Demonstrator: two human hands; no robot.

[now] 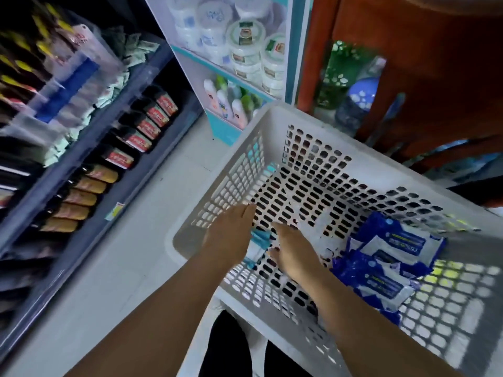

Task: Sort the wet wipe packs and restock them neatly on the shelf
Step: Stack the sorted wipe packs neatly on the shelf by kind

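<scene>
Both my hands reach into the white basket point(313, 121). My left hand point(231, 235) and right hand point(294, 251) flank a small teal-and-white pack point(257, 247), fingers extended. Blue wet wipe packs point(392, 257) lie heaped at the basket's right.

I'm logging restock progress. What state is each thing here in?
Basket: upright, mostly emptied.
Blue wipe packs: piled in the basket's right corner.
Teal pack: between both hands, low in the basket.
Left hand: fingers straight, against the teal pack.
Right hand: fingers extended beside it.
</scene>
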